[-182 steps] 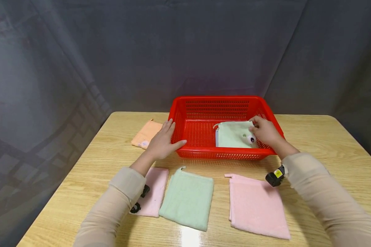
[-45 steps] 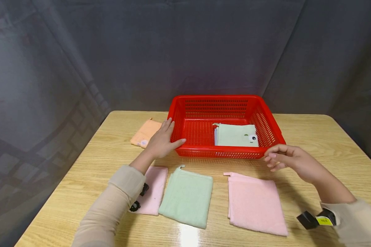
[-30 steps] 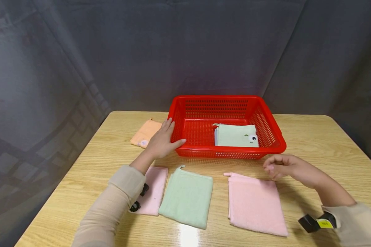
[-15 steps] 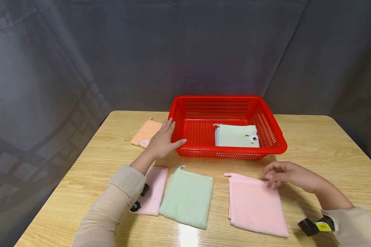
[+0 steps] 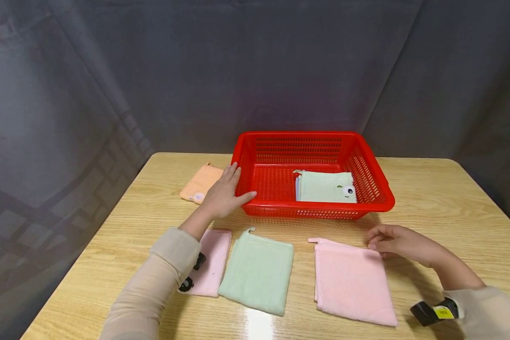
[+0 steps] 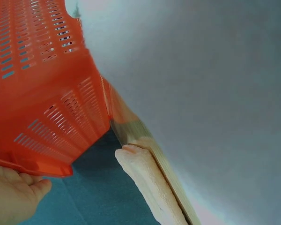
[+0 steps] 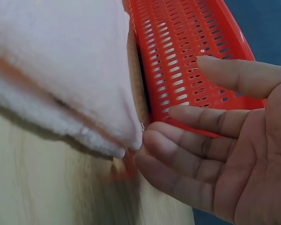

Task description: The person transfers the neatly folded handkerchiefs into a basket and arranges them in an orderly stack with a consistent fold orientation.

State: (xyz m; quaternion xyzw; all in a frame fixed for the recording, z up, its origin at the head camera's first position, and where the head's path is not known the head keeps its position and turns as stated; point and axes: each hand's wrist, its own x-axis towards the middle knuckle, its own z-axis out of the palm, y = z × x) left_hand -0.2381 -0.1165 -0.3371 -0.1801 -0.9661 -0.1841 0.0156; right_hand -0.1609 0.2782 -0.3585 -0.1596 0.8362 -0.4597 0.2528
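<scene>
My left hand (image 5: pixel 223 192) rests on the left front corner of the red plastic basket (image 5: pixel 306 207), fingers lying along the side and the thumb over the front rim. A folded pink towel (image 5: pixel 352 283) lies right of centre on the table. At its far right corner is my right hand (image 5: pixel 401 244). The right wrist view shows the fingers (image 7: pixel 192 154) loosely extended right at that folded corner, with the thumb apart and no towel pinched. Inside the basket, at the right, a pale green towel (image 5: pixel 323 186) with an eye patch lies over a bluish one.
A folded green towel (image 5: pixel 259 274) lies at front centre. Beside it, a pink towel (image 5: pixel 212 264) is partly under my left forearm. An orange towel (image 5: pixel 201 183) sits left of the basket. Grey curtain (image 5: pixel 297 66) hangs behind the wooden table (image 5: pixel 429 189).
My right hand let go of the pale green towel in the basket, came out over the front right corner and lowered to the pink towel's corner. The left hand has stayed on the basket.
</scene>
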